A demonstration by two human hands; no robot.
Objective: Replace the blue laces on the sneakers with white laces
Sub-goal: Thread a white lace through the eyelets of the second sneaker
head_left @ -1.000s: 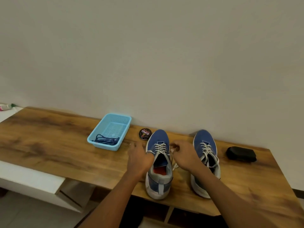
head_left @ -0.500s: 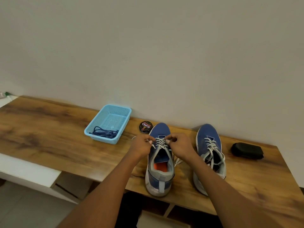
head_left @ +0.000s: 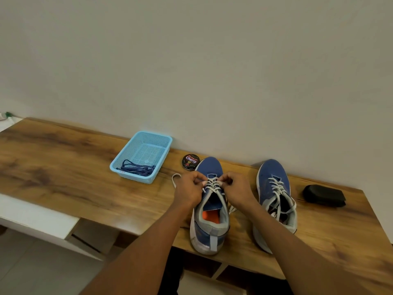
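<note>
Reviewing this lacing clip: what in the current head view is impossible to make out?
- Head view: how the white lace runs under the left hand and right hand; the fingers cover it.
- Head view: small print on the polish tin below "Cherry"; too small.
- Head view: items at the far left edge; cut off by the frame.
- Head view: what the black object is; no detail visible.

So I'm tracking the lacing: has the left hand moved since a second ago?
Yes. The left hand has gone from beside the left sneaker up toward its toe, closer to the polish tin, now pinching the white lace.
</note>
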